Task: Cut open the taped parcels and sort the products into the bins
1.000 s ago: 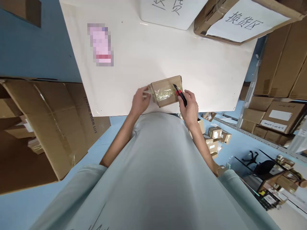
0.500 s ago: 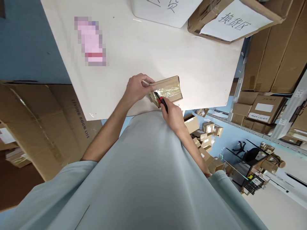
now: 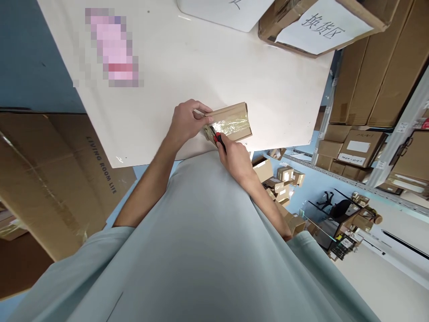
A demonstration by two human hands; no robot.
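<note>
A small cardboard box point(image 3: 233, 117) wrapped in shiny clear tape lies near the front edge of the white table point(image 3: 268, 85). My left hand point(image 3: 188, 120) grips the left end of this box between thumb and fingers. In my right hand point(image 3: 237, 158) is a red and black utility knife point(image 3: 219, 139), fingers closed round its handle. The knife's tip touches or nearly touches the taped left end of the box, just below my left thumb; the exact contact is too small to tell.
At the table's back stand a white container point(image 3: 224, 11) and a cardboard box with a paper sign point(image 3: 323, 27). A blurred pink item point(image 3: 114, 49) lies back left. A large carton point(image 3: 67, 179) stands left of the table; shelves with cartons point(image 3: 360, 145) are at the right.
The view has shifted slightly, so the table and its contents sit further left and up. The knife has moved a little against the left end of the box; both hands keep their holds.
</note>
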